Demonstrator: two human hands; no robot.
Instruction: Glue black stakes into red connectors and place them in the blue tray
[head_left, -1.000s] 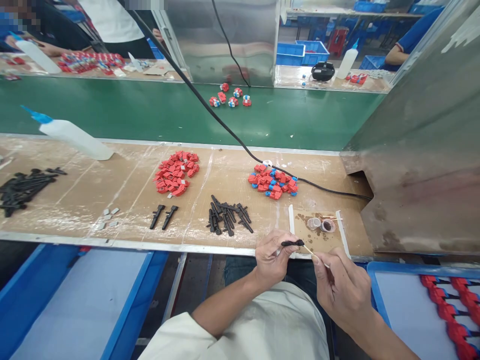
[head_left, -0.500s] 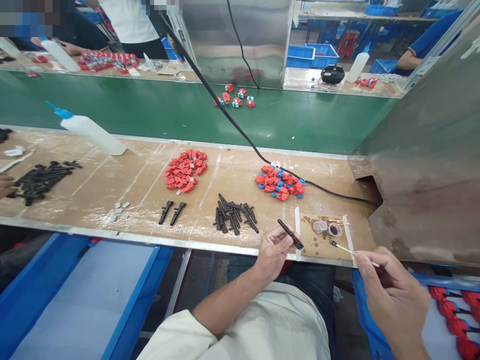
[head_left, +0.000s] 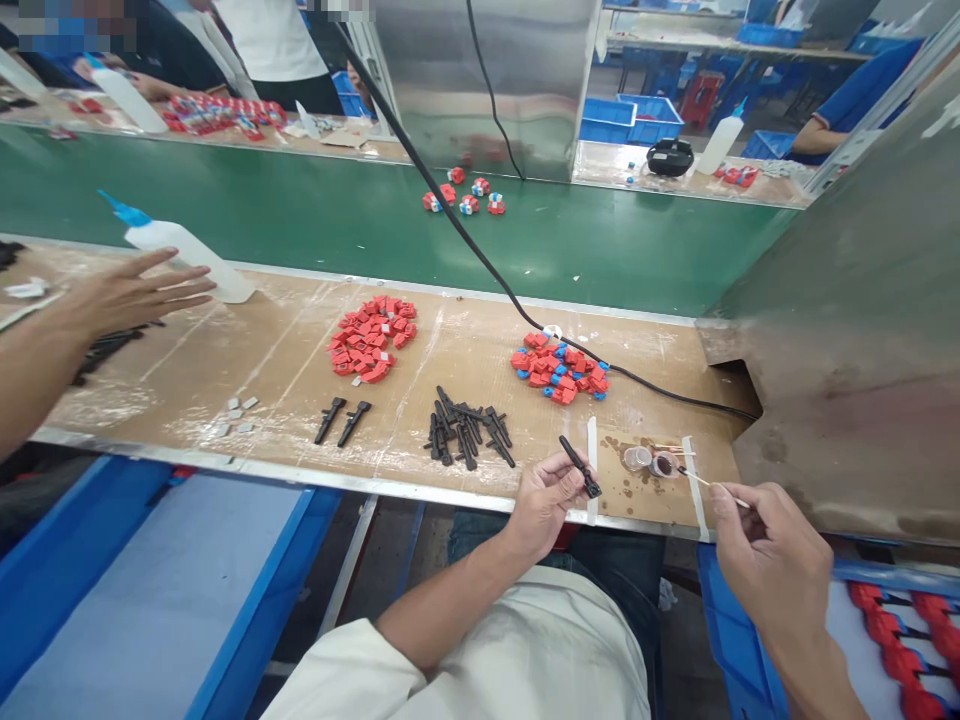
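Two hands are occupied at the near edge of the bench (head_left: 420, 440). By the left hand (head_left: 541, 507) one black part (head_left: 578, 467) is held, thumb and fingers being clamped on it near its lower end. Its long axis is slanted: the narrow end is pointed away and leftward, the thicker end back toward the right.

By the right hand (head_left: 776, 560) a thin stick (head_left: 698, 481) is gripped, thumb and forefinger being pinched together on it. Its dark tip is aimed leftward and away from the fingers, at the cup of dark liquid (head_left: 664, 465), which is set just beyond it. Whether the rim is touched cannot be told. The cup is placed nearer to the stick's tip than to the left hand, and the black part is left well apart from the stick, with a clear cup (head_left: 637, 458) set farther off between them.

Loose black parts are heaped (head_left: 466, 430) left of the left hand, and a red and blue pile (head_left: 559, 368) is seen beyond. At far left, a co-worker's hand (head_left: 139, 295) is held with fingers spread before a white bottle (head_left: 229, 282).
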